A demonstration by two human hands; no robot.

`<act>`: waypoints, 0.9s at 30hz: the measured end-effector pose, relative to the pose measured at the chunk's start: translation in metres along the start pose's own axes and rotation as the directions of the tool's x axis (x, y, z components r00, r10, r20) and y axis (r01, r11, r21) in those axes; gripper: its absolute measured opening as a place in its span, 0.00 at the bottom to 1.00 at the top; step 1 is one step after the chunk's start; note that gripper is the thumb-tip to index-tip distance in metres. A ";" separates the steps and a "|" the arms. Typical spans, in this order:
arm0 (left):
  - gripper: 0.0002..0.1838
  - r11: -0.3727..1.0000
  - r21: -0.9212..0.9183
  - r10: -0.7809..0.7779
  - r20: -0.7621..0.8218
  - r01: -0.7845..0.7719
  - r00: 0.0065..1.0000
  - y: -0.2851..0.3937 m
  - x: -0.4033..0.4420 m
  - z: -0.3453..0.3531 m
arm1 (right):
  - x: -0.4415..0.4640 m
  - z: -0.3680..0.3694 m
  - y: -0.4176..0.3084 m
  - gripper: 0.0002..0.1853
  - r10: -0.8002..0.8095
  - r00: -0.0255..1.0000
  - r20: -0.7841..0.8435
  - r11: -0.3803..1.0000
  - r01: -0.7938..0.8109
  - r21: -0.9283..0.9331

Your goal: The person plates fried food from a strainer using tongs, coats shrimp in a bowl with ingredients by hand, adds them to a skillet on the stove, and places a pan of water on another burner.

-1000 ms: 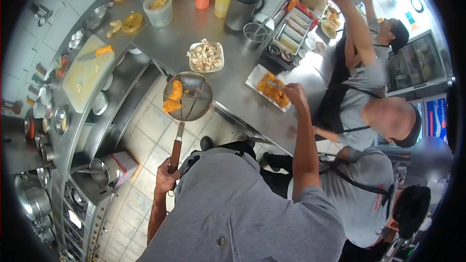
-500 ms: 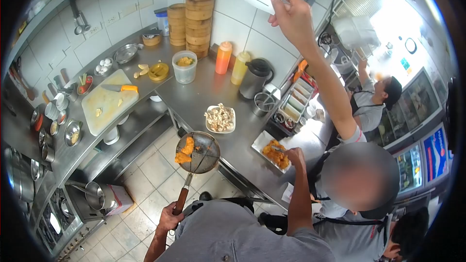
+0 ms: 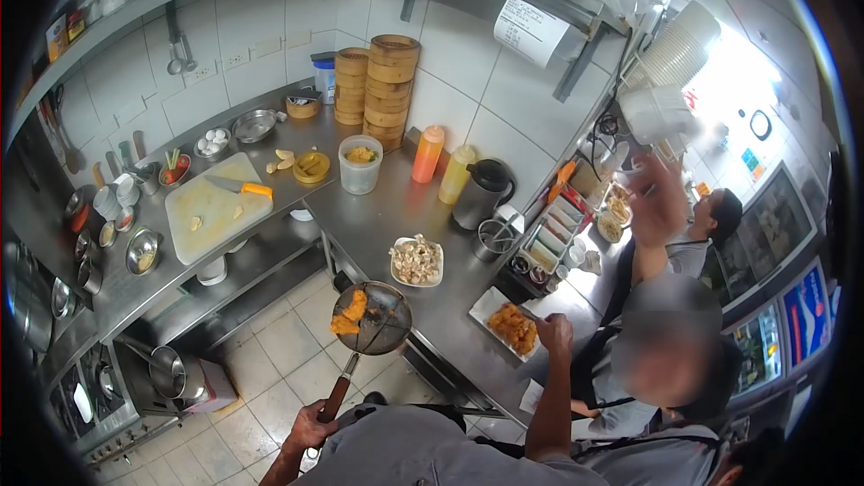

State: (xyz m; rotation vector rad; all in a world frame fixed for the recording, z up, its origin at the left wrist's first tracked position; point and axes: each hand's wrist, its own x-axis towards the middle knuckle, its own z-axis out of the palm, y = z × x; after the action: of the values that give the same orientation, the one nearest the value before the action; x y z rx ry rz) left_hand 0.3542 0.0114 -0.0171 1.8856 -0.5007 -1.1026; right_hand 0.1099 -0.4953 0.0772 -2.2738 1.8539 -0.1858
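My left hand (image 3: pixel 310 425) is wrapped around the wooden handle of a frying pan (image 3: pixel 389 328), held out over the floor by the counter's edge. Several orange, sauce-coated fried pieces (image 3: pixel 349 312) lie at the pan's left side. My right hand (image 3: pixel 554 333) is closed at the right edge of a white rectangular plate (image 3: pixel 490 308). Its fingers pinch what looks like a thin metal utensil, mostly hidden now. Orange fried pieces (image 3: pixel 515 328) are heaped on that plate. Just behind the pan, a white bowl (image 3: pixel 417 281) holds pale chopped pieces.
A co-worker's raised hand (image 3: pixel 659 202) blurs at the right, close beside me. Sauce bottles (image 3: pixel 427 155), a steel jug (image 3: pixel 481 193) and bamboo steamers (image 3: pixel 392 81) line the wall. A knife (image 3: pixel 238 186) lies on the cutting board (image 3: pixel 202 234). Paper tickets (image 3: pixel 531 29) hang from the shelf.
The co-worker's hand has dropped away from the paper ticket. My right hand has shifted down and slightly right at the plate. My left hand still holds the pan; the view has tilted up.
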 end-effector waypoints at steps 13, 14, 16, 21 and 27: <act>0.21 0.997 -0.046 -0.064 -0.074 0.060 0.995 -0.022 -0.036 -0.002 | -0.055 0.088 -0.127 0.13 -0.710 0.664 0.235 0.667 0.526 0.527; 0.22 0.996 -0.024 -0.088 -0.083 0.086 0.993 -0.026 -0.040 -0.003 | -0.055 0.102 -0.136 0.12 -0.731 0.651 0.204 0.645 0.562 0.517; 0.24 0.997 0.024 -0.073 -0.134 0.077 0.988 -0.041 -0.043 0.000 | -0.070 0.110 -0.156 0.10 -0.750 0.635 0.185 0.615 0.566 0.549; 0.31 0.992 0.090 -0.065 -0.208 0.086 0.976 -0.025 -0.045 -0.001 | -0.080 0.138 -0.196 0.10 -0.786 0.570 0.238 0.560 0.493 0.666; 0.31 0.990 -0.073 -0.133 -0.275 0.118 0.952 0.016 -0.051 0.002 | -0.095 0.113 -0.248 0.15 -0.747 0.525 0.407 0.661 0.522 0.540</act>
State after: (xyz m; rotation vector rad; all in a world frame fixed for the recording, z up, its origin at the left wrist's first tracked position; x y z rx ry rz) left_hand 0.3273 0.0371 0.0209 2.0054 -0.1897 -0.8990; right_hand 0.3524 -0.3458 0.0282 -2.2597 0.5256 0.1006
